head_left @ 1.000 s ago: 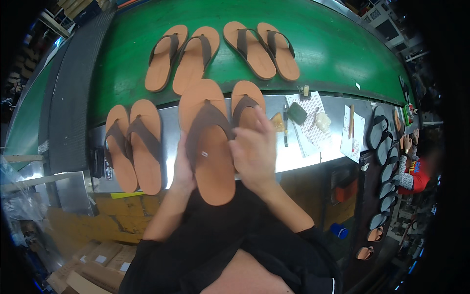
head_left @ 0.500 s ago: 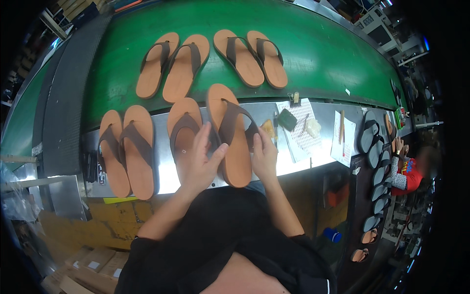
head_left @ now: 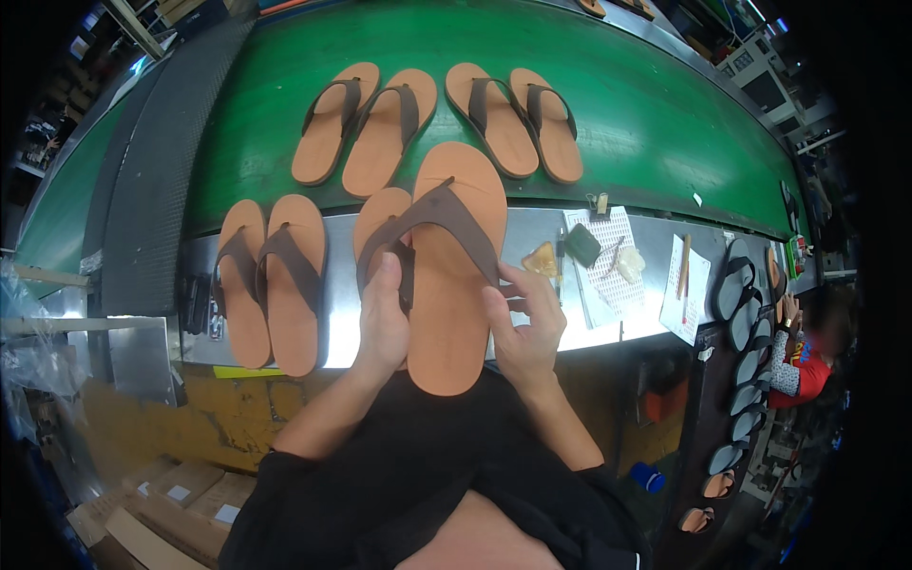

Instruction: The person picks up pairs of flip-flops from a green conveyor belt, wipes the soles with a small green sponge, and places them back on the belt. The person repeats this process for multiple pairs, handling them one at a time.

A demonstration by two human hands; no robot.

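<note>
Tan flip-flop sandal (head_left: 456, 275) with dark brown Y-strap, raised above the steel tabletop (head_left: 532, 242), toe pointing away from the person. Left hand (head_left: 385, 318): grip clenched on the sandal's left edge, thumb lying on the strap's left arm. Right hand (head_left: 525, 328): grip grasping the sandal's right edge, fingertips pinching the strap's right arm. Second tan sandal (head_left: 378, 220): just left of the held sandal, partly hidden behind it. Finished pair (head_left: 271, 280): further left of the held sandal, flat on the tabletop. Two more pairs (head_left: 442, 119): beyond the held sandal, on the green conveyor belt (head_left: 646, 114). Paper sheets (head_left: 608, 266): right of the held sandal.
</note>
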